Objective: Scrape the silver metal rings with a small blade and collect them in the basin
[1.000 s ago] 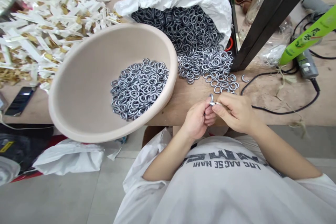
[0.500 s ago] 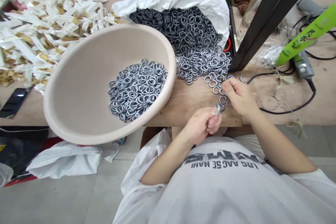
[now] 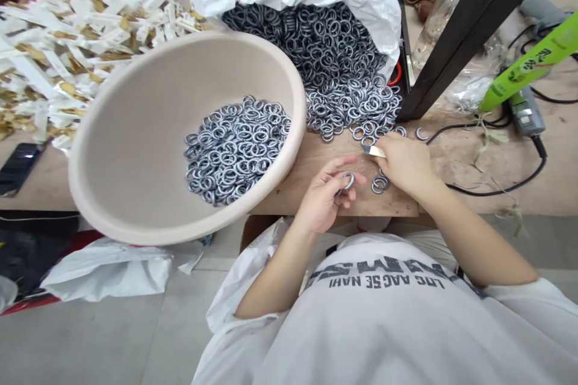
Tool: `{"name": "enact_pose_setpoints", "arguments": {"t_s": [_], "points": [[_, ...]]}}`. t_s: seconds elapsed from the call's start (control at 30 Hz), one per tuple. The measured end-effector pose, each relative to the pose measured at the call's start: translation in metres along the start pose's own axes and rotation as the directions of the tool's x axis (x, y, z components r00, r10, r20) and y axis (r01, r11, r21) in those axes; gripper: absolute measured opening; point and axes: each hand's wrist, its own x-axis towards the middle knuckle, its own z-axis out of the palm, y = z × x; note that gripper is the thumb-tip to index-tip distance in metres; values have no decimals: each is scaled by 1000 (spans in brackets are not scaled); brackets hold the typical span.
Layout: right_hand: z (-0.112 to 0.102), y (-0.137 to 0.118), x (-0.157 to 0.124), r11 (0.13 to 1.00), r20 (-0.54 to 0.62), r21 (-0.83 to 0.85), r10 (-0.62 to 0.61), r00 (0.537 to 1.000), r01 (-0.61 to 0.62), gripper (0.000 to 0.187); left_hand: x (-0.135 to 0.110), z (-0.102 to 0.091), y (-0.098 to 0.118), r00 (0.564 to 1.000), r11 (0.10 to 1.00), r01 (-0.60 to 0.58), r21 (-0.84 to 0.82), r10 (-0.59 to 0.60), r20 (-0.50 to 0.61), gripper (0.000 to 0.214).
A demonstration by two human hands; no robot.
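Over the tabletop (image 3: 456,159), the left hand (image 3: 321,197) pinches a grey ring (image 3: 351,179), while the right hand (image 3: 405,162) grips a small bladed tool (image 3: 374,151) near loose rings (image 3: 378,186)

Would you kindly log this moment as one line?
left hand: holding ring; right hand: holding flat tool; bowl: ring pile inside
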Motion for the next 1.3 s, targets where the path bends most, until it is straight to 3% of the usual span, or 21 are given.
{"name": "enact_pose_setpoints", "arguments": {"t_s": [0.07,0.1,0.2,0.27,0.4,0.47,0.6,0.77,0.83,0.97,1.07,1.17,1.3], "points": [[-1,-4,-4,972,-35,233,-11,999,18,18,3,0,0,999,999,-18,-39,16,-50,26],[-1,-7,-7,913,-53,407,-13,999,33,19,4,1,-1,998,998,-17,-63,13,-67,23],[1,-18,-19,576,-81,815,-4,997,69,21,7,13,-8,996,992,-25,-126,14,-84,37],[6,-27,-28,463,-128,880,24,992,102,19,7,24,-13,994,987,-51,-154,36,-99,41],[14,-34,-41,547,-282,810,44,959,213,10,6,38,-18,986,978,-96,-188,67,-155,41],[14,-33,-42,543,-305,804,25,952,243,9,5,38,-18,986,979,-103,-176,76,-152,40],[5,-27,-37,466,-260,853,-7,966,233,19,5,34,-17,989,985,-127,-113,117,-93,38],[-3,-24,-29,440,-215,873,-43,976,212,18,3,37,-15,983,981,-156,-118,143,-111,37],[-5,-22,-31,477,-226,850,-57,973,225,24,3,37,-12,982,979,-173,-104,163,-98,38],[-15,-19,-44,685,-210,671,-191,959,284,30,5,34,-8,973,974,-220,-59,214,-81,42],[-22,-22,-53,771,-167,552,-270,948,317,36,6,30,-9,970,972,-230,-47,225,-95,40],[-21,-23,-52,771,-148,555,-279,949,313,40,4,29,-12,976,976,-213,-33,211,-61,41],[-9,-11,-35,703,-62,686,-200,978,188,45,-4,28,-12,972,979,-202,-16,202,119,43]]}}
